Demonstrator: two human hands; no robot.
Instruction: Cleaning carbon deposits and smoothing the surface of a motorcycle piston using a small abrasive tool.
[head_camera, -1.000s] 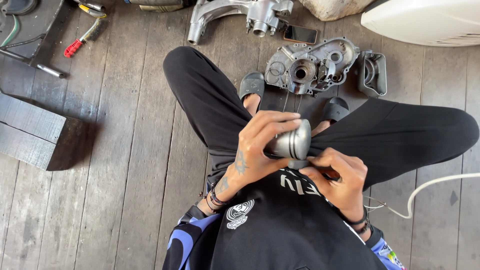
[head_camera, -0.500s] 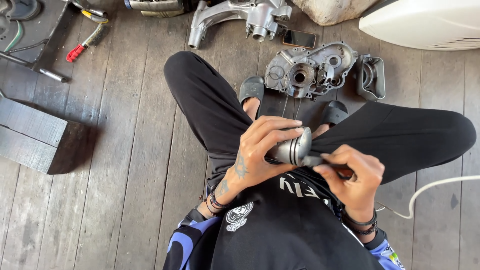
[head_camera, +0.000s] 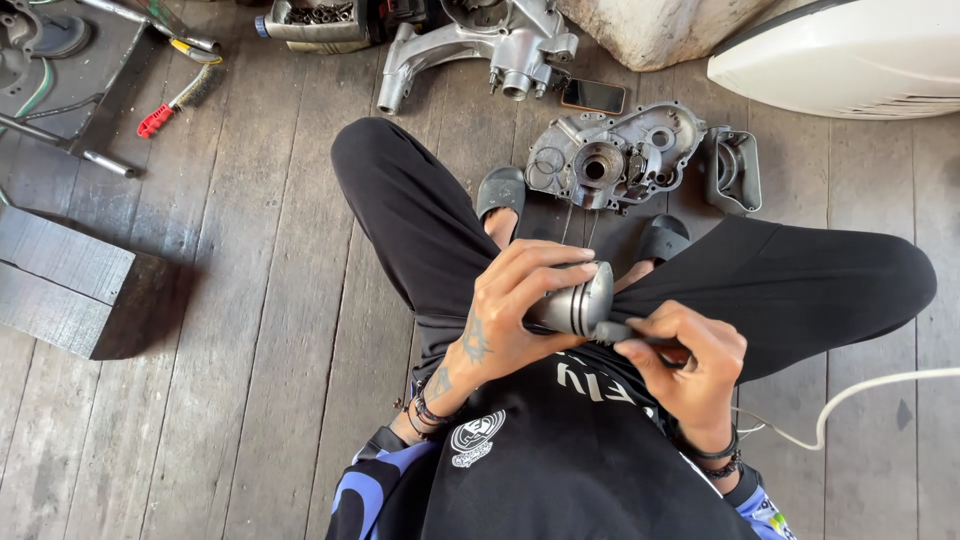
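Observation:
I squat over a wooden plank floor. My left hand (head_camera: 520, 300) wraps around a grey metal piston (head_camera: 580, 300) with ring grooves, held above my knees. My right hand (head_camera: 690, 365) pinches a small dark pin or tool (head_camera: 620, 330) pressed against the piston's lower side. Both hands meet at the piston, in front of my black shirt.
A grey engine case half (head_camera: 610, 160) and a small metal cover (head_camera: 735, 170) lie past my feet. A larger alloy casting (head_camera: 490, 40), a phone (head_camera: 593, 95), a red-handled brush (head_camera: 175, 100), a dark block (head_camera: 70, 285), a white panel (head_camera: 850, 55) and a white cable (head_camera: 860, 395) surround me.
The piston has turned in my left hand, its ring grooves showing more. My right hand has shifted slightly right and lower along the piston's side.

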